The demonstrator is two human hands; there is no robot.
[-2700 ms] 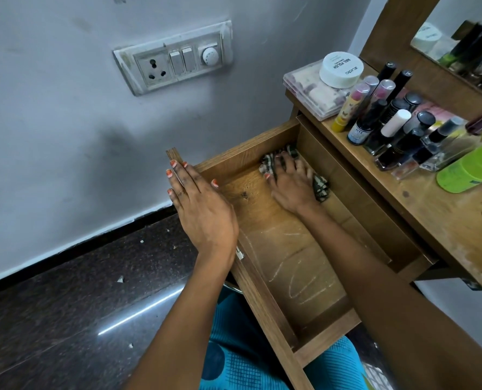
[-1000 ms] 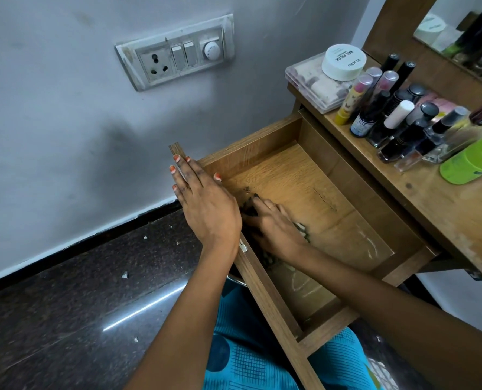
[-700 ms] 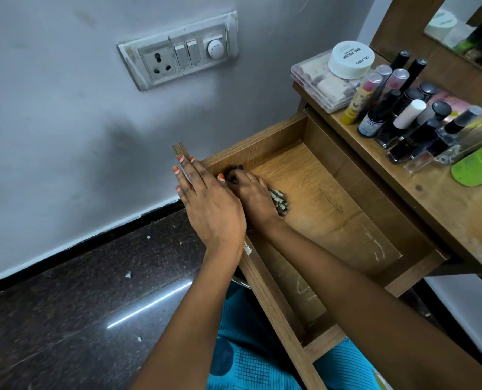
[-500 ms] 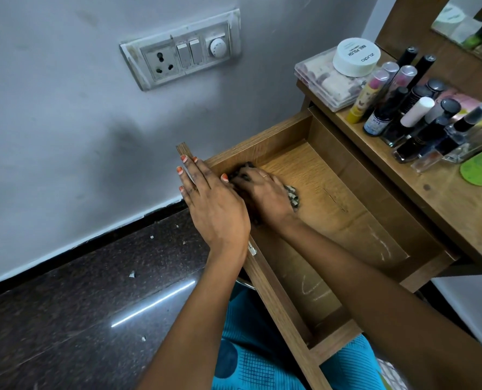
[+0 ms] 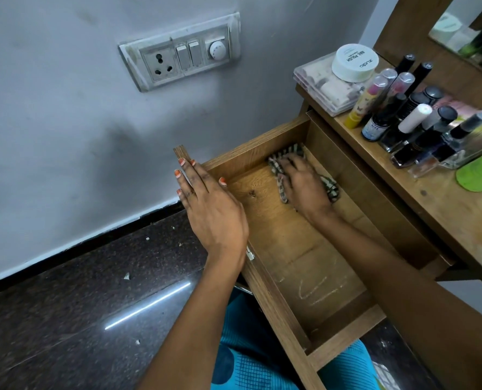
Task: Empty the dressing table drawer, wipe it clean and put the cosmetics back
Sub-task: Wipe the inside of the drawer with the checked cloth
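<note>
Inside the drawer (image 5: 304, 249) a cloth (image 5: 330, 186) is pressed by the right hand (image 5: 304, 185), its rim by the left hand (image 5: 213, 212), both with fingers flat.

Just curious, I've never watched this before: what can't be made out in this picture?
Head view:
Black-and-white striped cloth: mostly hidden under the right hand.
Lime-green plastic container: cut off by the right edge.
Dark glass nail-polish bottles: labels too small to read.
Right hand's fingertips: blurred.

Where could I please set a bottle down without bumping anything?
The drawer floor nearer the camera than the right hand and cloth is bare; so is the tabletop this side of the green lid. The bottles crowd the table's far end.
</note>
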